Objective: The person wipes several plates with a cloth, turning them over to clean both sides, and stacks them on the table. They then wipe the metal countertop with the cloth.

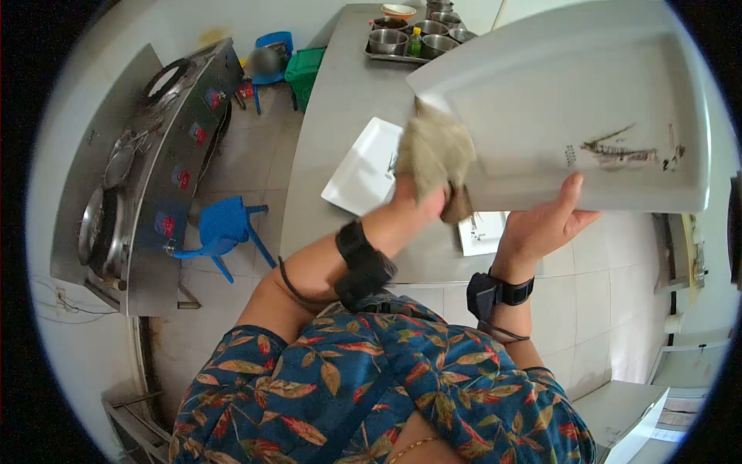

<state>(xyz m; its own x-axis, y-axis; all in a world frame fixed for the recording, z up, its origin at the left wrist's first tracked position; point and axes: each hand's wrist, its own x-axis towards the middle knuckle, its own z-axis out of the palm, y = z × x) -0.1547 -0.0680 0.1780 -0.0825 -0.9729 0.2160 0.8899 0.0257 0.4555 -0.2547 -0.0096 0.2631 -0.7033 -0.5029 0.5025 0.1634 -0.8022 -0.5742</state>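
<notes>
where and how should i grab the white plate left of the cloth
Probably its long left rim, pinched top and bottom, coming from the left: the plate lies face up on the table with that edge exposed, while the cloth and left hand cover part of its right side in this view. Clearance underneath isn't visible.

My right hand (545,226) held a big plate (533,124), my left hand (413,210) a cloth (434,151) at its edge; below them, two other plates (362,174) lay on the table (332,100).
</notes>
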